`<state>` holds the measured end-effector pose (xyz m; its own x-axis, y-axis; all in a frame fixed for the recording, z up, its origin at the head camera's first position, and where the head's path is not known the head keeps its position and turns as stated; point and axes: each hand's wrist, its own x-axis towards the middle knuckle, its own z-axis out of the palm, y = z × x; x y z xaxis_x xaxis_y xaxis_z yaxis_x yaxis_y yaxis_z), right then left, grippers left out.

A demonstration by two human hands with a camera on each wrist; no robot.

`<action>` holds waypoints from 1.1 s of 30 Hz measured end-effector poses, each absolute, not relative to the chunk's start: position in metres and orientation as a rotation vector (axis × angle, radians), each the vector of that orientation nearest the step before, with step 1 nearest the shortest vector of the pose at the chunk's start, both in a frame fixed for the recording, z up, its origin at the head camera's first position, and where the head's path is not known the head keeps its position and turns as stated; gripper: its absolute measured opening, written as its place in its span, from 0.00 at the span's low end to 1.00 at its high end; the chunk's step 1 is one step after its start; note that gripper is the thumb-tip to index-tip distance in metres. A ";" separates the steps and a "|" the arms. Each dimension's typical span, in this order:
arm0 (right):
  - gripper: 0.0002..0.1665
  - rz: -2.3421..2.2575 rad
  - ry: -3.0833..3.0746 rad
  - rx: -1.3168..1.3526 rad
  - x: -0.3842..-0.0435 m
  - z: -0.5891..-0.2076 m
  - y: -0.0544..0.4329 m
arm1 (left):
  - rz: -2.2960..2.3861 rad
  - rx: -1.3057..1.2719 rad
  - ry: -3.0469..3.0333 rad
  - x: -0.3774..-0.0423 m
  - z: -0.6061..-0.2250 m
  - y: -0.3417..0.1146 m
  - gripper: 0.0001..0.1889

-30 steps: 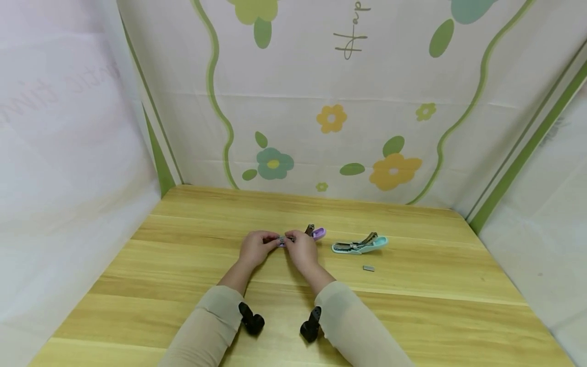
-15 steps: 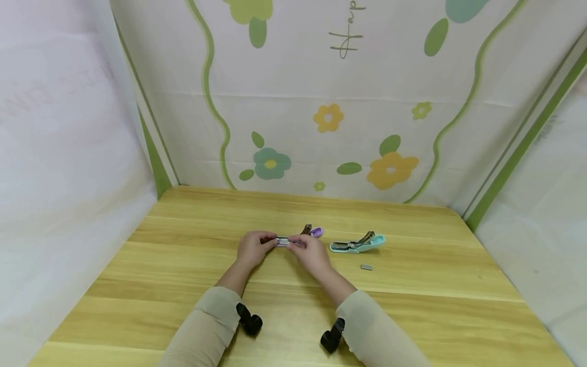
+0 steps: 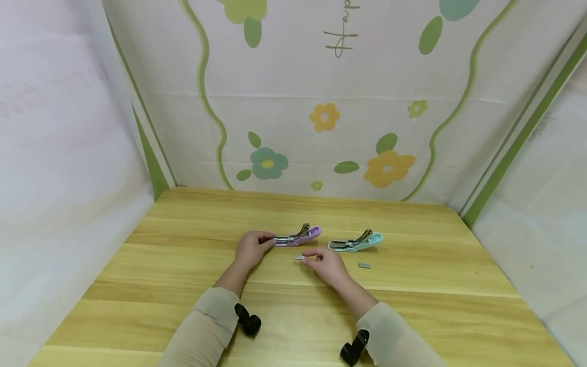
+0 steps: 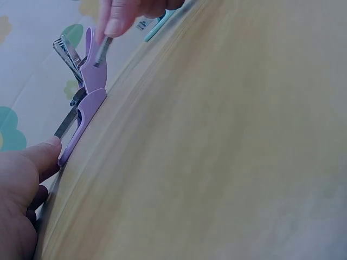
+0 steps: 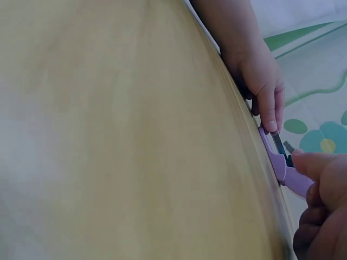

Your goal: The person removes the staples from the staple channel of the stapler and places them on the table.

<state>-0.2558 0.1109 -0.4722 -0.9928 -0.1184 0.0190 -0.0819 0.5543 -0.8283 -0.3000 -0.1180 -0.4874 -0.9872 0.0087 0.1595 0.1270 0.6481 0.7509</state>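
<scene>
An opened purple stapler (image 3: 293, 243) lies on the table, its metal upper part tilted up at the right. My left hand (image 3: 251, 248) pinches its left end between thumb and fingers, also plain in the left wrist view. Just in front of the stapler, my right hand (image 3: 327, 265) pinches a small grey strip of staples (image 3: 298, 258) by one end. In the left wrist view the strip (image 4: 102, 52) points down from the fingertips, apart from the stapler (image 4: 93, 76). The right wrist view shows the strip (image 5: 289, 145) partly behind the thumb.
To the right stands a similar opened teal stapler (image 3: 369, 242). Another grey staple strip (image 3: 364, 265) lies in front of it on the wooden table (image 3: 412, 285). A printed cloth (image 3: 284, 76) hangs behind the table's far edge, with white cloth on both sides.
My right hand has moved off the purple stapler, to the right and nearer to me, with the staple strip now showing in its fingers. My left hand keeps its place on the stapler.
</scene>
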 end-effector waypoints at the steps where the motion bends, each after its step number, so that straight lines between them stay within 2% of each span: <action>1: 0.10 -1.438 2.740 -0.174 -0.255 -0.473 0.112 | -1.264 -0.110 -2.721 -0.299 -0.487 -0.118 0.10; 16: 0.08 -1.163 2.807 -0.181 -0.254 -0.473 0.108 | -1.281 -0.104 -2.713 -0.298 -0.485 -0.118 0.09; 33: 0.11 -1.181 2.802 -0.185 -0.255 -0.475 0.113 | -1.298 -0.098 -2.705 -0.300 -0.487 -0.116 0.10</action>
<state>-0.2554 0.1129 -0.4752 -0.9881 -0.1484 -0.0405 -0.0747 0.6927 -0.7173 -0.3004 -0.1157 -0.4867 -0.9881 -0.0015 0.1535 0.1188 0.6258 0.7709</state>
